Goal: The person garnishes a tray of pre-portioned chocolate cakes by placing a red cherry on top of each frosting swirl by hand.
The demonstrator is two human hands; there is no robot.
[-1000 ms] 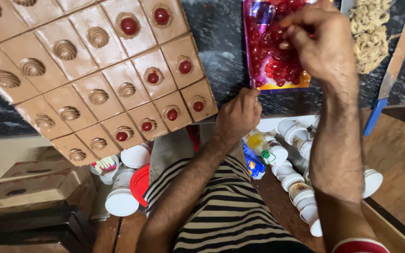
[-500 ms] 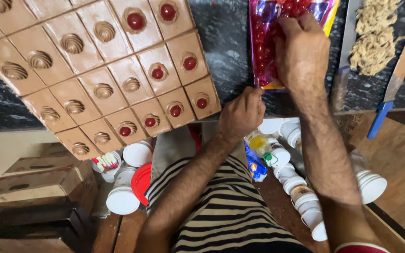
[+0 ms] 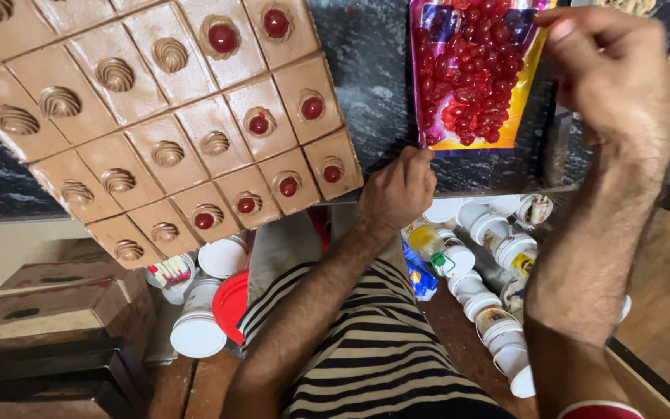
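A brown chocolate cake (image 3: 195,116), cut into squares, lies on the dark marble counter (image 3: 378,70). Each square has a piped swirl; those nearest the pouch carry a red cherry. To its right lies an open pouch of red cherries (image 3: 471,77). My left hand (image 3: 397,190) pinches the pouch's lower left corner at the counter edge. My right hand (image 3: 606,77) hovers over the pouch's right side with its fingers curled together. What is between the fingertips is hidden.
Below the counter edge stand several white lidded tubs (image 3: 490,225), a red lid (image 3: 230,302) and a white cup (image 3: 195,330). Brown and dark boxes (image 3: 48,302) are stacked at the lower left. My striped shirt (image 3: 374,349) fills the bottom middle.
My right hand has come out of the pouch and shifted right, uncovering the cherries. My left hand stays on the pouch's corner.
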